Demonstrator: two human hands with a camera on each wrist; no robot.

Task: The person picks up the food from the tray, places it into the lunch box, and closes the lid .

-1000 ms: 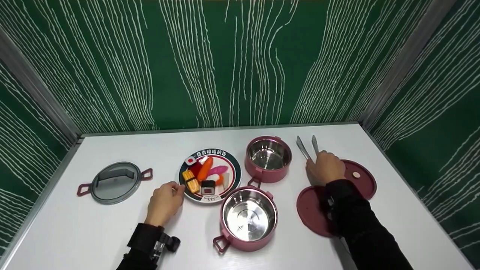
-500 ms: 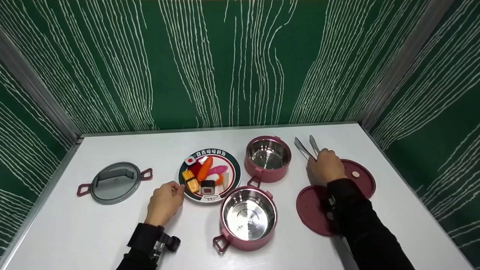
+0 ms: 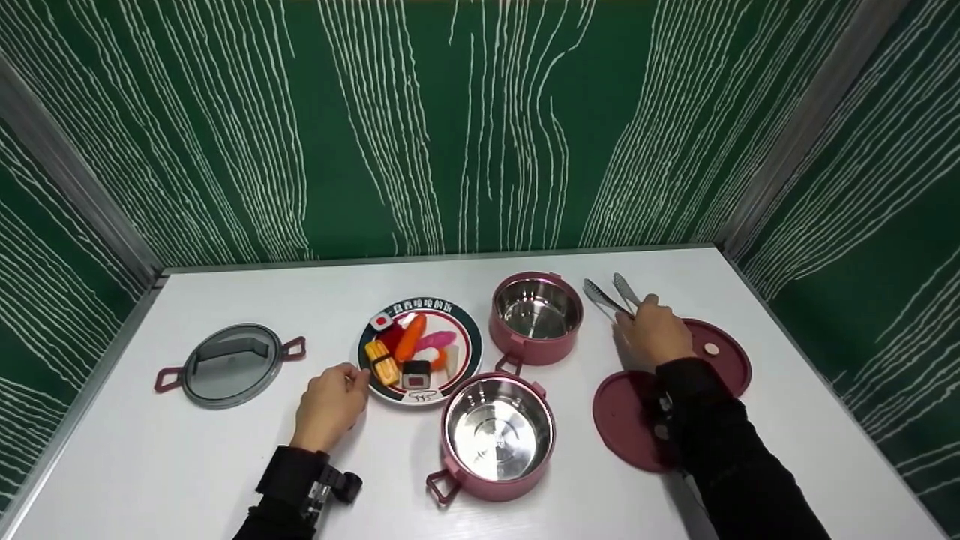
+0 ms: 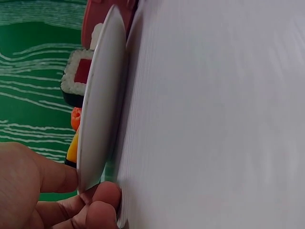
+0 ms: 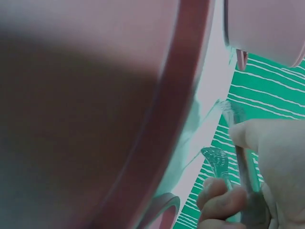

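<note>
My left hand pinches the near-left rim of a round plate; in the left wrist view the thumb lies on top and fingers are under the rim. The plate bears toy food: a sushi roll, a yellow piece with a dark band, a carrot and other pieces. My right hand grips metal tongs, whose two tips point away and stand apart with nothing between them. In the right wrist view the tongs show between thumb and curled fingers.
Two pink pots with steel insides, one nearer and one farther, stand right of the plate. Two dark red lids lie under and beside the right forearm. A grey lid with red handles lies left. A green wall backs the table.
My right hand has shifted very slightly, and the tongs' tips have swung a little to the left and nearer. The left hand and the plate stay put.
</note>
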